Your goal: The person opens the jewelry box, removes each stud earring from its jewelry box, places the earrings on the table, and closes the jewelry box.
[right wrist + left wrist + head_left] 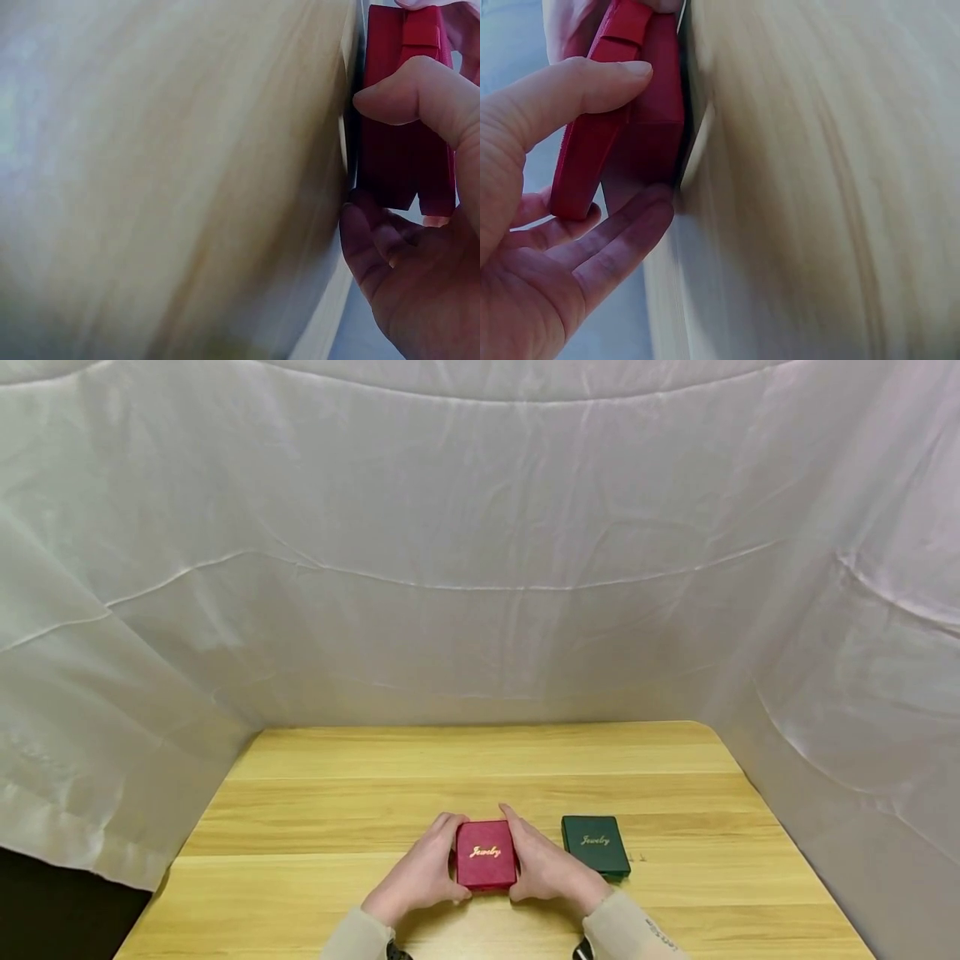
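Observation:
A red jewelry box [486, 856] with gold "Jewelry" lettering lies on the table between my two hands. My left hand [426, 875] grips its left side, the thumb at the near edge and the fingers curled around toward the far side. On the right side my right hand [546, 867] holds it in the same way. In the left wrist view, the thumb [604, 84] lies across the seam of the box [656, 97], and a narrow wedge-shaped gap shows between lid and base. A similar notch shows in the right wrist view, beside the box's base [386, 161]. The inside is hidden.
A dark green jewelry box [596, 845] sits to the right, just beyond my right wrist. Small dark marks or bits [636, 857] lie beside it. The wooden table [322, 793] is enclosed by pale hanging cloth [480, 635] at the back and sides.

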`<state>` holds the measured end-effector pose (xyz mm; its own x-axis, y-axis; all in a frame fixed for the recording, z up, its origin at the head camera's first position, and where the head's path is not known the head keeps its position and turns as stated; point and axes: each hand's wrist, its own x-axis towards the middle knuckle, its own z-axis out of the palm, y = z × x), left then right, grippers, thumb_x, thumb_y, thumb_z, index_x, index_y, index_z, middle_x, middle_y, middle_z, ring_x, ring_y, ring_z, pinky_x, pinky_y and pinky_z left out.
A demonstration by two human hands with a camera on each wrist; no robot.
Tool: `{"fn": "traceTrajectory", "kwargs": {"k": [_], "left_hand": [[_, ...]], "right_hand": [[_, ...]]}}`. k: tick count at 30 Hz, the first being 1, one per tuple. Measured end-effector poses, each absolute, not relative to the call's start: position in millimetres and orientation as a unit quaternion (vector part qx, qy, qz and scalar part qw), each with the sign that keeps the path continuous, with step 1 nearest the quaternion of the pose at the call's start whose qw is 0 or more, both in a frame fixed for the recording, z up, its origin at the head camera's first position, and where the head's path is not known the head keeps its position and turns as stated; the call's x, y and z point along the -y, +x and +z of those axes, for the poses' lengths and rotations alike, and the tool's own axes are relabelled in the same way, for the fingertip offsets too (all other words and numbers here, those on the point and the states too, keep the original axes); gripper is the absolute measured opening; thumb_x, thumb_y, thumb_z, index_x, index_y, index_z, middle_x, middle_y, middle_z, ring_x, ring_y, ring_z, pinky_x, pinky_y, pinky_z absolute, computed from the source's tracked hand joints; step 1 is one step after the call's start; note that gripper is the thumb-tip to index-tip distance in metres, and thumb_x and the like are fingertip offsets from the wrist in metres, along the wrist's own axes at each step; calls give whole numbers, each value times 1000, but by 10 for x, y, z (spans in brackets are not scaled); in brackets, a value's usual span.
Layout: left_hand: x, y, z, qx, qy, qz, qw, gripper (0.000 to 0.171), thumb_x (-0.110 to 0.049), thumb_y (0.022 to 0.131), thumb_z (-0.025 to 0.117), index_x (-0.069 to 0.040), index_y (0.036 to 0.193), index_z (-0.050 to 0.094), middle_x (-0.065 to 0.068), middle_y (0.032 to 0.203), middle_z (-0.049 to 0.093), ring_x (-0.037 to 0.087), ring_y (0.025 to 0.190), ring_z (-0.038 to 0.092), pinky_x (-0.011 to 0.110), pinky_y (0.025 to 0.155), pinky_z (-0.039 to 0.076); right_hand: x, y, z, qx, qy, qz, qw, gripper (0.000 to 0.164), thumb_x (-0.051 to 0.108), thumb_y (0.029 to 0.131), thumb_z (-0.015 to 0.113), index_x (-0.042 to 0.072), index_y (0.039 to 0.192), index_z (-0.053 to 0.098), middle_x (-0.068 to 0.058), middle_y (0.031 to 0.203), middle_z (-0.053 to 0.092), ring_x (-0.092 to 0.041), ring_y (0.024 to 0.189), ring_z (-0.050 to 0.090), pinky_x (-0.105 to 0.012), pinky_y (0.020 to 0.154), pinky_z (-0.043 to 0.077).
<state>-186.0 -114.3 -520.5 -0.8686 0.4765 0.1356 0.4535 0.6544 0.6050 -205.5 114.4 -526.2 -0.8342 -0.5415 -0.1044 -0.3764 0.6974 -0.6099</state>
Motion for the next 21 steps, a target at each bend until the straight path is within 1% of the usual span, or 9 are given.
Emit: {"fn": "traceTrajectory", "kwargs": {"k": [3,7,10,13,15,17,19,21], "left_hand": [[1143,-1846,-5209,-911,258,322,6,99,-16,57,93,1,140,42,6,130,49,22,113,56,42,100,47],[1142,-1820,-5188,-913,257,317,-8,98,-15,57,91,1,140,42,6,132,48,22,112,56,42,98,48],[1143,-1801,-5165,-913,256,317,-20,96,-14,58,90,0,140,42,6,133,47,22,110,57,41,95,50],[1148,-1783,-5140,-915,254,312,-28,96,-15,58,90,-3,140,42,4,133,47,21,108,59,43,93,52],[1157,-1776,-5119,-916,248,313,-28,97,-15,57,90,-5,141,42,3,134,47,22,107,59,43,92,52],[1173,-1775,-5090,-917,242,316,-26,99,-16,58,91,-7,143,41,3,137,46,21,106,60,43,91,52],[1198,-1780,-5056,-915,236,326,-24,100,-16,60,91,-7,145,39,3,139,45,22,106,61,42,91,52],[1232,-1791,-5018,-912,232,337,-26,101,-15,61,91,-6,146,38,5,141,44,23,106,61,43,91,52]], "right_hand": [[-1149,-2054,-5265,-911,-253,-298,135,120,6,59,86,0,153,12,-19,143,42,-25,128,45,-44,108,38],[-1152,-2054,-5273,-908,-261,-304,122,116,6,57,86,-3,150,17,-17,135,47,-23,120,50,-42,105,41],[-1153,-2058,-5280,-905,-270,-309,110,111,6,56,86,-5,146,22,-12,128,50,-20,113,52,-40,102,43],[-1155,-2066,-5293,-901,-279,-315,106,99,5,56,85,-2,139,31,-5,121,51,-16,108,52,-36,100,44],[-1156,-2074,-5305,-898,-286,-319,104,93,4,56,84,1,136,36,-3,120,51,-16,110,51,-36,101,43],[-1158,-2076,-5310,-896,-293,-317,101,91,4,57,84,2,135,38,-4,124,51,-17,115,50,-37,104,41],[-1161,-2077,-5315,-897,-297,-311,98,94,4,58,83,0,139,37,-9,131,50,-21,122,48,-39,107,39],[-1164,-2077,-5314,-900,-298,-303,97,95,5,59,83,-2,141,35,-12,134,49,-24,125,47,-41,108,38]]}}
